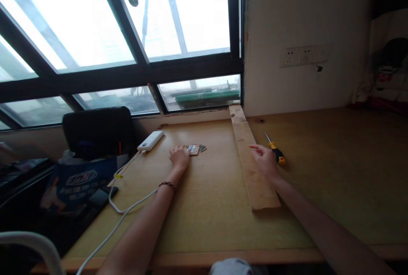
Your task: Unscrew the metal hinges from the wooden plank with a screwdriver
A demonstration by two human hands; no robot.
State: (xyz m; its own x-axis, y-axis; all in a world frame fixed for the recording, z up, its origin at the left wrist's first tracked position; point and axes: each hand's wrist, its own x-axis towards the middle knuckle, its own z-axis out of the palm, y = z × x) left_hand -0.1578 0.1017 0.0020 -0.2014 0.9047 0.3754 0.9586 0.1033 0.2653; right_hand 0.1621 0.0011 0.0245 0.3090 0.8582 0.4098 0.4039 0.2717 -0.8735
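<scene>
On the left half of the tabletop, my left hand [179, 157] rests with its fingers bent down. Its thumb side meets a small flat metal plate with holes, which looks like a hinge [193, 150]; whatever is under the fingers is hidden. Several screws [203, 148] lie just right of this plate. My right hand [265, 161] is over a long wooden board [247, 145], index finger stretched out and thumb a little apart, with nothing seen in it. Beside it, on the right, lies a yellow and black screwdriver [276, 154], its shaft pointing away.
A white power bank [151, 140] with a white cable [119, 211] lies at the table's left edge. Behind are a window [191, 60] and a wall socket [304, 55]. A black chair [98, 130] and a blue bag [79, 181] stand left of the table.
</scene>
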